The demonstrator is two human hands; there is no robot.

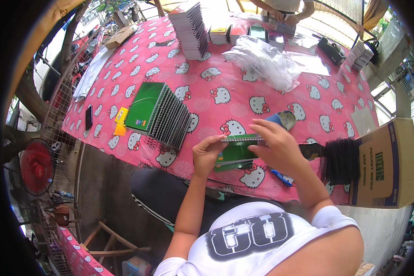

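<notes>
At the far left, beside the table edge, a red fan [37, 166] stands below the pink patterned tablecloth [225, 73]. On the cloth lie a black phone [89, 117] and yellow cards [120, 120], then a fanned stack of green notebooks [157, 114] with their spiral bindings turned toward the person.

The left hand [207, 154] pinches the left end of a green notebook [234, 154], thumb and fingers closed on the wire spiral [241, 138] along its top edge. The notebook is held just above the near table edge, in front of the person's chest. The right hand [276, 147] curls over the right end of the same spiral, fingers closed on it.

Judged from this grip, the step in hand is seating or closing the binding. The next move appears to call for even pressure along the whole spiral, with both ends kept level.

Further right lie a bundle of black binding coils [342, 161] and a cardboard box [384, 163]. The right fingertips hide the spiral's end. Another person's hands [283, 17] at the far edge are cut off, and the items under the clear plastic bags [262, 62] cannot be identified.
</notes>
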